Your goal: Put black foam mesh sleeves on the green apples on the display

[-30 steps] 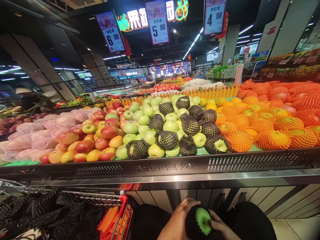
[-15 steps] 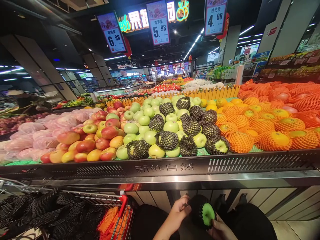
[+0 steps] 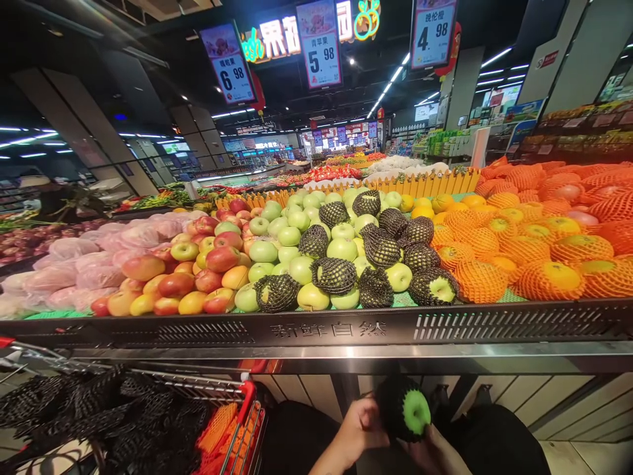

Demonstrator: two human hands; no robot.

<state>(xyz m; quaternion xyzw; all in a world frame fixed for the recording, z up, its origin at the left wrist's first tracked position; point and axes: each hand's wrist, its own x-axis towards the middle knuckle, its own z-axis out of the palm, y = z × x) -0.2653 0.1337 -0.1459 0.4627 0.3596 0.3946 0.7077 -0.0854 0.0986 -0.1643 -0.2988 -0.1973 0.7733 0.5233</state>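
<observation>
On the clock face of the view, a green apple (image 3: 415, 412) is held at five o'clock, lower than the front edge of the bench (image 3: 494, 353); its bare end is turned rightward, and the rest is covered by a black net (image 3: 390, 404). The fruit is supported by the right hand (image 3: 431, 452), placed at the apple's own five o'clock, its grip closed about the lower side. The left hand (image 3: 357, 429) is set between the fruit's eight and nine o'clock, just beside the net, with the fingers curled inward; whether the net is pinched in that grip cannot be told. The hands are flanked by dark-clad knees (image 3: 499, 439). Between seven and eight o'clock a wire cart (image 3: 246, 399) with red corners is seen, filled with loose black nets (image 3: 74, 409) and, at seven, orange nets (image 3: 217, 429). On the bench, green apples (image 3: 341, 249) are heaped near the centre, several of them wrapped in black mesh. Red-and-yellow apples (image 3: 175, 285) are piled toward nine o'clock, with pink-wrapped fruit (image 3: 101, 267) farther out, while netted oranges (image 3: 479, 277) are stacked toward three. Price signs (image 3: 319, 43) are hung at eleven, twelve and one o'clock.
</observation>
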